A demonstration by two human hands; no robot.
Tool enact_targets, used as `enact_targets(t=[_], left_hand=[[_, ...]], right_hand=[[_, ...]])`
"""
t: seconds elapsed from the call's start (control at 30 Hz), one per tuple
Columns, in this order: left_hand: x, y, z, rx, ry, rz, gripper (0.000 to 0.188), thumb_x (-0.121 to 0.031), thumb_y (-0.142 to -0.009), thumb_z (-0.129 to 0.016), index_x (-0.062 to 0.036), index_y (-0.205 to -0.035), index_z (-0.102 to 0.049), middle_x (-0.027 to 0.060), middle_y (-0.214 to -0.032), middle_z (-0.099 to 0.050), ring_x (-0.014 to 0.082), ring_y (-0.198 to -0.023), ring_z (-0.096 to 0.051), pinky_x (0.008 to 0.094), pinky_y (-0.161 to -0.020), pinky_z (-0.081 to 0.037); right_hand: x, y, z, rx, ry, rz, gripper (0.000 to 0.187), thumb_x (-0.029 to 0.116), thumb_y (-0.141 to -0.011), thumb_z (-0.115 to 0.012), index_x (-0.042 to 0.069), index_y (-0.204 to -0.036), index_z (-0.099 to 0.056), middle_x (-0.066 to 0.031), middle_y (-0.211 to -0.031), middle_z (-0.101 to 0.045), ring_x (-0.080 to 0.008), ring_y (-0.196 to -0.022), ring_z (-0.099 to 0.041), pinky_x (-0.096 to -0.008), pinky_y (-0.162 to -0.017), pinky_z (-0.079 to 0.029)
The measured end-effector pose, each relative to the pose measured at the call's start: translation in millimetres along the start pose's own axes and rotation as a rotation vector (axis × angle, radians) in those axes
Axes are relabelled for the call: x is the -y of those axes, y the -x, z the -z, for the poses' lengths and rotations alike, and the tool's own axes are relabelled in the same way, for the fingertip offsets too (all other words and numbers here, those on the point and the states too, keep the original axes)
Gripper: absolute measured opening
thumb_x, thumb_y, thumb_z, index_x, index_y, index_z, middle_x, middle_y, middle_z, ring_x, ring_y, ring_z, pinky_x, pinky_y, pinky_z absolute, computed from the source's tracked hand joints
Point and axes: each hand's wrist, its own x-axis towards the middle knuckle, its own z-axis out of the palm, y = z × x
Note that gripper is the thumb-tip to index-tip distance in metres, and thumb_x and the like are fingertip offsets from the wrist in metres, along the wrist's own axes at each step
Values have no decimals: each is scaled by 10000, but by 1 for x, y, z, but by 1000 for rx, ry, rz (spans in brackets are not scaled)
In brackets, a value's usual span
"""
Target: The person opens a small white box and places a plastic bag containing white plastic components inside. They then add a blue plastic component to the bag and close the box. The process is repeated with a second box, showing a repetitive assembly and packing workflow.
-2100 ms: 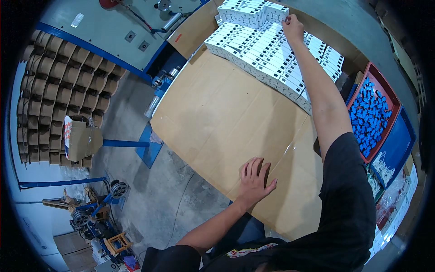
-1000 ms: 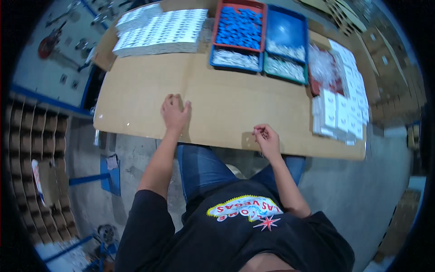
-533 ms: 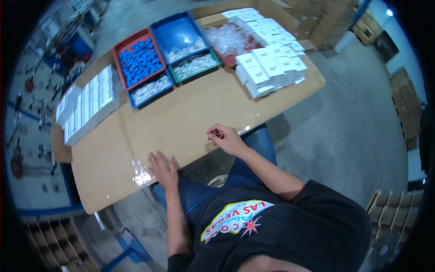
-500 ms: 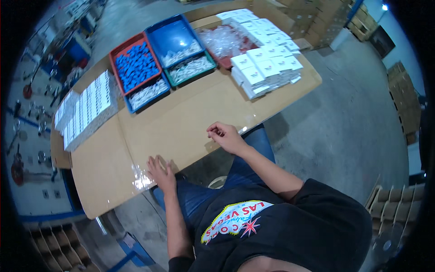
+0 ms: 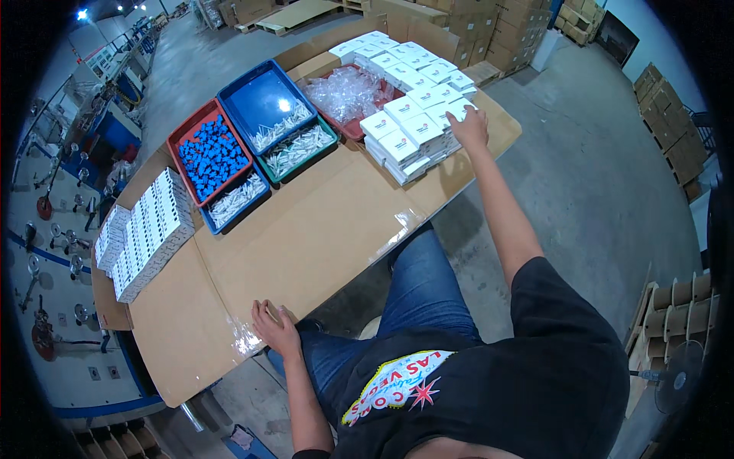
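Observation:
My right hand (image 5: 471, 128) is at the near right corner of a stack of flat white boxes (image 5: 401, 145), its fingers curled over a white box (image 5: 441, 113) on the top layer. Part of its grip is hidden behind the hand. My left hand (image 5: 277, 329) lies on the near edge of the cardboard-covered table (image 5: 306, 229), fingers stretched out and nothing in them. Clear tape (image 5: 243, 336) shines on the cardboard beside it.
Toward the back stand a red tray (image 5: 200, 197) of blue pieces, a blue tray (image 5: 252, 84), a green tray (image 5: 312, 162) and a smaller blue tray (image 5: 220, 227) with white pieces. Clear plastic pieces (image 5: 348, 93) fill another red tray. White printed cartons (image 5: 153, 237) line the left side.
My right hand has gone from above the near table edge out to the white boxes at the right. The left hand stays on the table edge. The view has tilted up and shifted.

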Motion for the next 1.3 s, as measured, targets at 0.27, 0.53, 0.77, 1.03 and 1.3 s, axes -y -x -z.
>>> enact_targets(t=[0.27, 0.53, 0.77, 1.03, 1.3], left_hand=[[0, 1, -3, -7, 27, 7, 404, -269, -960, -613, -43, -1292, -573, 161, -1484, -483, 347, -1395, -418, 511, -1175, -242], [5, -1, -2, 67, 39, -2, 437, -260, -956, -618, -47, -1330, -543, 171, -1508, -451, 357, -1417, -393, 519, -1179, -238], [1, 2, 1, 50, -35, -25, 477, -255, -941, -623, -49, -1359, -521, 175, -1518, -440, 359, -1419, -388, 514, -1184, -235], [24, -3, -12, 84, 118, 39, 473, -213, -937, -636, -52, -1365, -513, 166, -1510, -444, 340, -1417, -393, 482, -1188, -252], [-130, -35, 33, 408, 1109, 137, 566, -258, -989, -642, -56, -1475, -434, 149, -1527, -435, 301, -1431, -399, 446, -1170, -328]], right_hand=[[-38, -26, -20, 152, 24, -55, 794, 491, -752, -838, 11, -1329, -582, -255, -1323, -591, -389, -1270, -543, -469, -1022, -472], [-48, 8, 7, -214, -732, -22, 518, 144, -806, -845, 32, -1220, -556, -148, -1071, -729, -272, -1005, -706, -363, -884, -538], [-4, 108, 75, -428, -743, 297, 299, 8, -863, -768, 51, -1115, -615, -107, -1136, -737, -247, -1066, -701, -350, -916, -530], [21, 152, 80, -241, -890, 336, 318, -122, -856, -690, 43, -1095, -561, -164, -1220, -691, -226, -1159, -640, -341, -1008, -489], [77, 250, 41, 402, -1343, 439, 448, -254, -716, -542, 41, -1053, -559, -193, -1360, -586, -282, -1227, -608, -363, -1052, -472]])
